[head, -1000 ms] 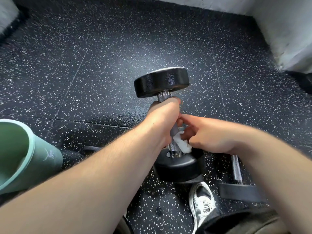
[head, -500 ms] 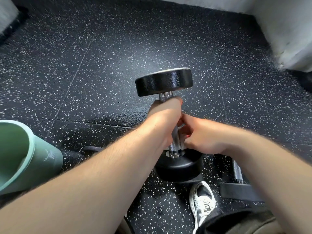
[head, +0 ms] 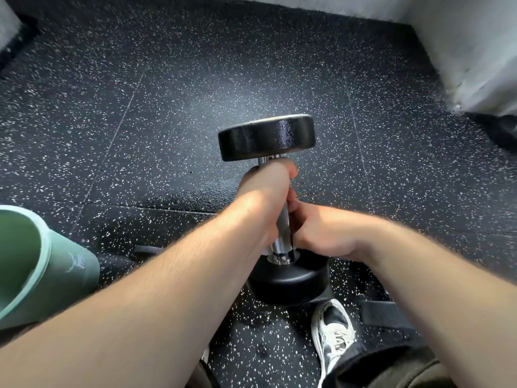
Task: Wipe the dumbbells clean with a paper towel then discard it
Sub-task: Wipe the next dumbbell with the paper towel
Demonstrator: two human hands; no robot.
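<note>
Step in hand, as judged: wiping the handle of the dumbbell.

To do it well:
- Keep the top steadied throughout. Stands on end on the speckled floor, so likely to tip under a sideways pull.
- Run the wiping grip along the whole bar with a twist, to get round the knurling.
- Then shift the steadying grip and wipe the stretch it was covering.
- Finish with both heads before discarding.

Positions noted:
- Left hand: fist closed round the top of the handle, just beneath the far, upper head.
- Right hand: fingers curled round the lower handle from the right, just above the near head and touching the left hand.
- Paper towel: not seen. Presumably inside the right palm against the bar, but cannot tell.
- Bare chrome showing between the two hands and the lower collar.

Also in view: green tumbler at left, shoe near and just right of the lower head.
</note>
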